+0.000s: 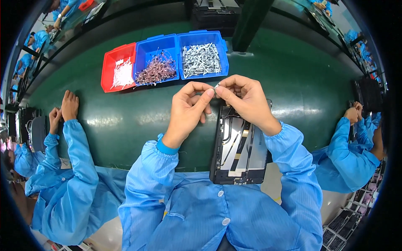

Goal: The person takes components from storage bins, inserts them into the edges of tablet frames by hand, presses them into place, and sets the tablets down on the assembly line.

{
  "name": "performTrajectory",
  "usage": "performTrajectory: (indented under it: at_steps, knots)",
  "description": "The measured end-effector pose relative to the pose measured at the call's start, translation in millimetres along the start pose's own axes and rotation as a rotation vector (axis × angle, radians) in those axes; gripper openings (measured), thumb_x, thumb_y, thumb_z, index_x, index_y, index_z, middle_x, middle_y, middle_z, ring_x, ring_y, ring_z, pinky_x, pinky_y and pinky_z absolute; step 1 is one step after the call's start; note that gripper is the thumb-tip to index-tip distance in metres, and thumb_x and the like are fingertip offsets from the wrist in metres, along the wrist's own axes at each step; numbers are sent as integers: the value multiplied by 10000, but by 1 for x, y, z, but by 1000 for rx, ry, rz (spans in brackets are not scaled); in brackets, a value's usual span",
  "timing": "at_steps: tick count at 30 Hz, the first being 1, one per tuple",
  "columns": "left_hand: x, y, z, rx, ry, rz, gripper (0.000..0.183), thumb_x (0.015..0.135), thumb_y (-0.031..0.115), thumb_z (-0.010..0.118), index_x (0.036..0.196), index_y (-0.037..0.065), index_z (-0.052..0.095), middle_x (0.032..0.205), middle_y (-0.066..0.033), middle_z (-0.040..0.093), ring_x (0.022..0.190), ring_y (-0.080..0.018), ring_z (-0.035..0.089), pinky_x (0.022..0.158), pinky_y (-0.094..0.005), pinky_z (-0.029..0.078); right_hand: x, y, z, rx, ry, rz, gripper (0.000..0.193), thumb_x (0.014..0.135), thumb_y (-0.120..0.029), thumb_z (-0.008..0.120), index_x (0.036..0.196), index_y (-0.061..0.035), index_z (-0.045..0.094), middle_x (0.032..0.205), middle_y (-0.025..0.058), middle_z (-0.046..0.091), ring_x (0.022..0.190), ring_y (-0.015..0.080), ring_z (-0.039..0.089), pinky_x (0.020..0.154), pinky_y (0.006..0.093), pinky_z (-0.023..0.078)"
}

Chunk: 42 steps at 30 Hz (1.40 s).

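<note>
Seen from where I stand, a person in a blue smock works at a green table [134,138], both hands raised over it. The left grip [189,108] and the right grip [248,99] meet tip to tip, thumb and forefinger of each pinching one small pale piece [217,85]; most of it is hidden by the fingertips. A blue band [167,147] circles the left wrist.

Below the right grip and nearer the person's body lies a device [256,152], its inside showing: black frame, silvery panel, dark strips and ribbons. The right hand covers part of its far end, and its near end reaches past the near edge of the table.

Beyond the grips, three bins stand side by side. The nearest to them is a blue bin [225,62] heaped with silvery strips [202,60]. Left of it, a second blue bin [153,43] holds a tangle of reddish-brown wires [157,69]. Farthest left, a red bin [109,62] holds thin white pieces [123,74].

Past the grips, to the right of the bins, rises a dark green post [250,27]. Well to the left of the grips are a co-worker's hands [70,105]; well to the right, another's hands [352,113].
</note>
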State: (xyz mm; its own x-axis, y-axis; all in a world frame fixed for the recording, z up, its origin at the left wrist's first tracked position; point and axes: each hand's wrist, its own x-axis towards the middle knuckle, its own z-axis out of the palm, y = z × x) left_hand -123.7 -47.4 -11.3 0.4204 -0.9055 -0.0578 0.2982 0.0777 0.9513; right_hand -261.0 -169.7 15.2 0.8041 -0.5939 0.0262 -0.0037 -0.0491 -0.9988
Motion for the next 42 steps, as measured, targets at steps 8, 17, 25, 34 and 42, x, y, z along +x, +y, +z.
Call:
performTrajectory:
  at_steps: [8, 17, 25, 34, 42]
  knots:
    - [-1, 6, 2, 151, 103, 98, 186, 928, 146, 712, 1039, 4, 666, 868, -12, 654, 638, -35, 556, 462, -184, 439, -2, -7, -4, -190, 17, 21, 133, 871, -99, 730, 923, 21, 700, 759, 3, 654, 630, 19, 519, 539, 204, 406]
    - [1, 25, -22, -149, -114, -343, 89, 916, 83, 690, 922, -6, 696, 769, 22, 615, 639, -18, 507, 549, -171, 384, -1, -14, -3, -828, -44, -801, 125, 718, -28, 762, 824, -26, 695, 791, 88, 658, 647, 251, 607, 580, 352, 490]
    - [17, 37, -108, 521, 974, 690, 165, 944, 122, 678, 956, -38, 714, 778, -2, 647, 677, -39, 536, 574, -217, 417, -31, -22, -16, -428, 183, -458, 51, 847, 15, 724, 864, 16, 677, 783, 40, 649, 654, 45, 569, 531, 185, 408]
    - [5, 37, -76, 970, 857, 728, 212, 939, 72, 648, 1127, 0, 714, 858, -76, 637, 702, -117, 592, 599, -269, 457, -63, -11, -54, 32, 351, -26, 57, 937, -33, 643, 947, 23, 647, 775, 46, 661, 533, 33, 487, 478, 193, 365]
    - [-70, 19, 12, 810, -247, -151, 793, 863, 265, 775, 1428, -122, 376, 1145, -183, 633, 629, -132, 579, 583, -293, 488, -116, 17, -59, 172, 422, 37, 29, 930, 3, 621, 914, 27, 622, 739, 45, 642, 543, 44, 525, 483, 193, 392]
